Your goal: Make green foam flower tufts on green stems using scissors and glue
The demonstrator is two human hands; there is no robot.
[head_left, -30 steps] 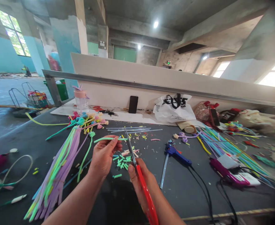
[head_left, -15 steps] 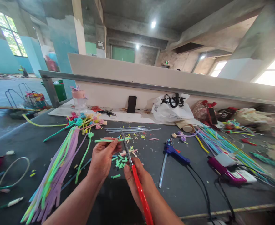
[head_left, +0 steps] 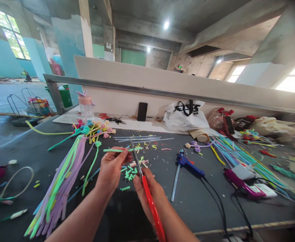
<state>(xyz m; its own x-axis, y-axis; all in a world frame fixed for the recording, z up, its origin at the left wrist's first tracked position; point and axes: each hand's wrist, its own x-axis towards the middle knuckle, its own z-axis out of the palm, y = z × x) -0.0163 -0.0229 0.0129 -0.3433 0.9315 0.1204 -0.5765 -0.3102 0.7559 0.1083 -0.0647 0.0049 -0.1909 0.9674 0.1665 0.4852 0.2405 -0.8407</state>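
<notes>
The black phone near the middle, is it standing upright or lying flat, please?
Upright: the phone stands on a short end, its long sides running upward, with the pale board behind it.

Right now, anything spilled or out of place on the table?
Short green pieces lie loose on the tabletop beside the scissors, with yellow bits scattered beyond: untidy, though likely just offcuts. Nothing looks visibly damaged.
</notes>
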